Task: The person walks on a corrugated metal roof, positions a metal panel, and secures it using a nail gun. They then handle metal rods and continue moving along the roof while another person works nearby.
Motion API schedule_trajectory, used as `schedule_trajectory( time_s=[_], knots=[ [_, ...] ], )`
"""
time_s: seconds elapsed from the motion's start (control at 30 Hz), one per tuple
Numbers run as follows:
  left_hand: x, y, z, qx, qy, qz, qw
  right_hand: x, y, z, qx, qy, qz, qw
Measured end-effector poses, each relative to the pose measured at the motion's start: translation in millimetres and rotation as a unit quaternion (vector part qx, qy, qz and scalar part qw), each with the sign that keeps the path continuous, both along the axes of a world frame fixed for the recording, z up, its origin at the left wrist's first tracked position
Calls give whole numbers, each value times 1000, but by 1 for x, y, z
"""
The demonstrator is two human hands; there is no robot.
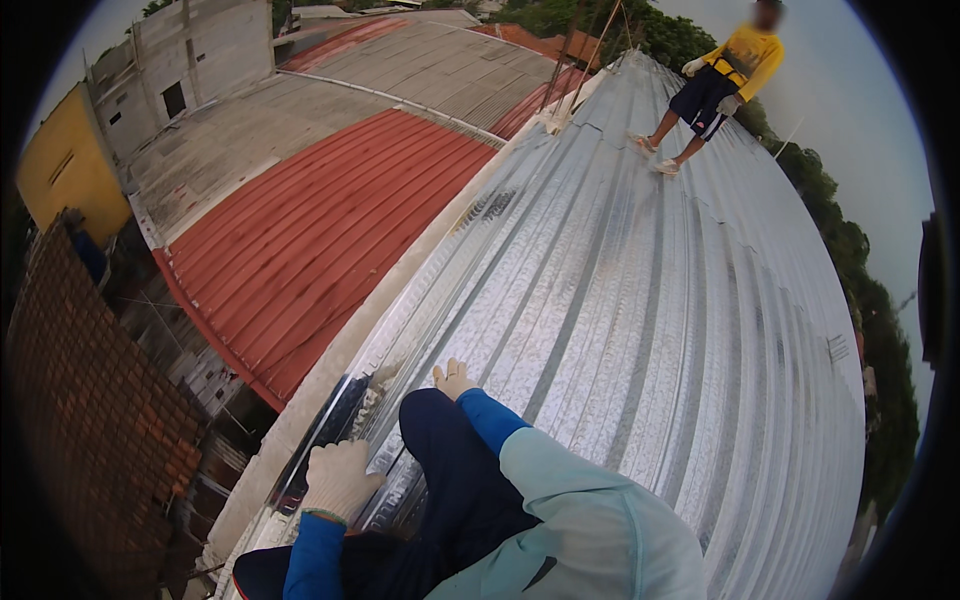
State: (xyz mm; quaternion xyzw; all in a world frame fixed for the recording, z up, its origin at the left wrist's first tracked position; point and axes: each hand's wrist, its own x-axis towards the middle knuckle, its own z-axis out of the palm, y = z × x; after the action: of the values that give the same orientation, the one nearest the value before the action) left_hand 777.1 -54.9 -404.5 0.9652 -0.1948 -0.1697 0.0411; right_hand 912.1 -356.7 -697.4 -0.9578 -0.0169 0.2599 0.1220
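Observation:
My left hand (340, 480), in a pale knitted glove, rests on the shiny metal strip along the left edge of the roof. Its thumb sticks out to the right, away from the fingers, whose tips are hidden beyond the back of the hand. Farther up, past my bent knee, my right hand (455, 380) wears a similar glove and presses on the corrugated metal roof sheet (610, 330). Its fingers are apart and I see nothing held in it. Under both hands the silvery ribs run away from me.
A person in a yellow shirt (752, 55) and gloves stands upslope at the far right. A concrete ledge (400, 275) borders the sheets; left of it, lower down, lie a red metal roof (325, 220) and a tiled roof (95, 400). Poles (570, 60) rise at the far edge.

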Motion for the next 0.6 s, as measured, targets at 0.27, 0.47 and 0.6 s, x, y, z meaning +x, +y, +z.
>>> schedule_trajectory(
  time_s=[0.27,0.47,0.6],
  knots=[
    [0,-4,7,-14,16,10,1000,-3,-4,4,-9,-6,8,1000],
    [1,-7,10,-15,14,1,1000,-3,-12,7,-19,-2,6,1000],
    [-1,-4,10,-13,9,2,1000,-2,-4,14,-8,9,-7,1000]
  ],
)
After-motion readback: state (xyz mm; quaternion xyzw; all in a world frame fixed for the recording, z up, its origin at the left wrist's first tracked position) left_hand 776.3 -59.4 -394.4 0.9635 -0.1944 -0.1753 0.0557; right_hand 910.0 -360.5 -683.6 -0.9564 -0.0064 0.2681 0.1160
